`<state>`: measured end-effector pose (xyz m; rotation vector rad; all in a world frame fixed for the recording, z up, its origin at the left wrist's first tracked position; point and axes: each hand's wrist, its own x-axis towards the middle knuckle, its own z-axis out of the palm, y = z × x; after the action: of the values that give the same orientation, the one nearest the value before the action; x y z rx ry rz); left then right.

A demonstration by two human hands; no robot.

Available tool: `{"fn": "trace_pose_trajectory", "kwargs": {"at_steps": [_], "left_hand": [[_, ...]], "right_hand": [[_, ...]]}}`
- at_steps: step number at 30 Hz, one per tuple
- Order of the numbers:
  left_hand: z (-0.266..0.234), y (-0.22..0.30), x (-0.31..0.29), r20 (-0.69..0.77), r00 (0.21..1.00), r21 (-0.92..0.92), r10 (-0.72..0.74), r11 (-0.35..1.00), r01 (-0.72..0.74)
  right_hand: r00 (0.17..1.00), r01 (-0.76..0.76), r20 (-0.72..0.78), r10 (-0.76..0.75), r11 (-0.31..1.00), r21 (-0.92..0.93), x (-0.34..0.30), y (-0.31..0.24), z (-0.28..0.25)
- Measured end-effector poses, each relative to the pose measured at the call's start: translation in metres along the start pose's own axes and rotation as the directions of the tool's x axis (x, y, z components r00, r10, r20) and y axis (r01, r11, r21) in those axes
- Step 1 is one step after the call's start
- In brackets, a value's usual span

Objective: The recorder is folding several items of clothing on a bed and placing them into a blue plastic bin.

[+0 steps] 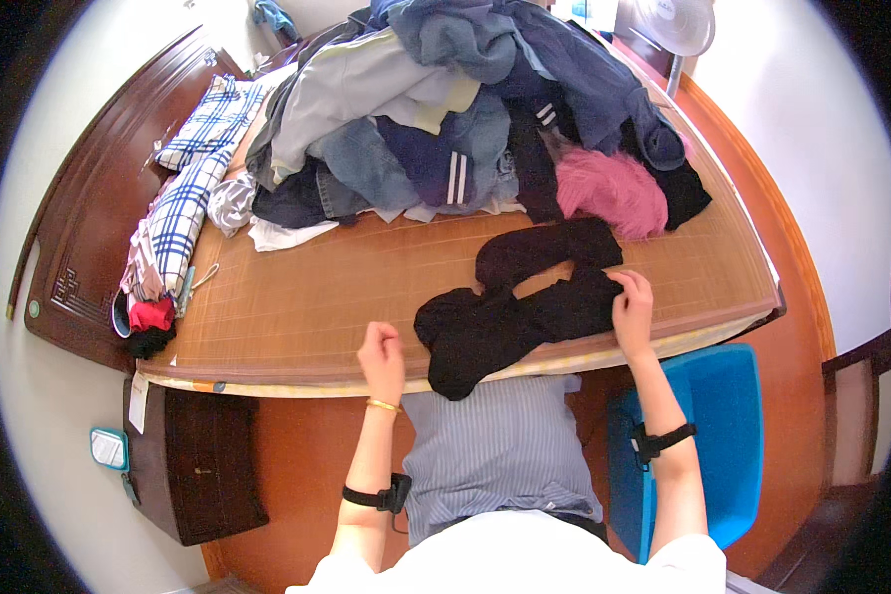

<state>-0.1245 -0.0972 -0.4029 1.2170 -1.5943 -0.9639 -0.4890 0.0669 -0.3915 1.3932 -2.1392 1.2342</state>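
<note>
A black cloth garment (510,322) with long, leg-like parts lies spread near the front edge of the bed; its exact kind is unclear. One part curves behind the other, and a rounded end hangs over the edge. My right hand (634,309) is at its right end, fingertips closed on the cloth. To the left of the garment, apart from it, my left hand (381,358) hovers over the bed's edge. Its fingers are curled in and slightly blurred, and nothing shows in them.
A large heap of clothes (396,99), mostly denim and dark pieces, covers the back of the brown mat (297,307). Beside it lies a pink furry item (614,193). Checked bedding (183,218) is at left. A blue tub (728,436) stands by my right arm, a dark cabinet (193,465) at lower left.
</note>
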Motion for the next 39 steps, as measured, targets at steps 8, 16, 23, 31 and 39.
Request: {"fn": "trace_pose_trajectory", "kwargs": {"at_steps": [8,16,23,31,39], "left_hand": [[0.104,0.012,0.017,0.383,0.828,0.214,0.410,0.832,-0.511],[0.110,0.001,0.021,0.328,0.848,-0.137,0.416,0.909,-0.394],[0.107,-0.018,0.065,0.116,0.927,0.147,0.358,0.916,-0.372],[0.095,-0.012,0.067,-0.071,0.857,0.313,0.510,0.827,-0.467],[0.076,-0.016,0.009,0.223,0.955,0.229,0.196,0.942,-0.247]], "right_hand": [[0.932,-0.055,0.362,-0.025,0.976,0.210,-0.029,-0.095,0.069],[0.947,-0.228,0.229,0.225,0.974,-0.013,-0.025,-0.099,0.123],[0.970,-0.230,0.226,0.088,0.631,0.741,-0.002,-0.119,0.030],[0.524,-0.460,0.820,-0.232,0.732,0.502,-0.052,-0.133,-0.068],[0.947,-0.195,0.300,0.119,0.951,0.241,-0.049,-0.076,0.030]]}}
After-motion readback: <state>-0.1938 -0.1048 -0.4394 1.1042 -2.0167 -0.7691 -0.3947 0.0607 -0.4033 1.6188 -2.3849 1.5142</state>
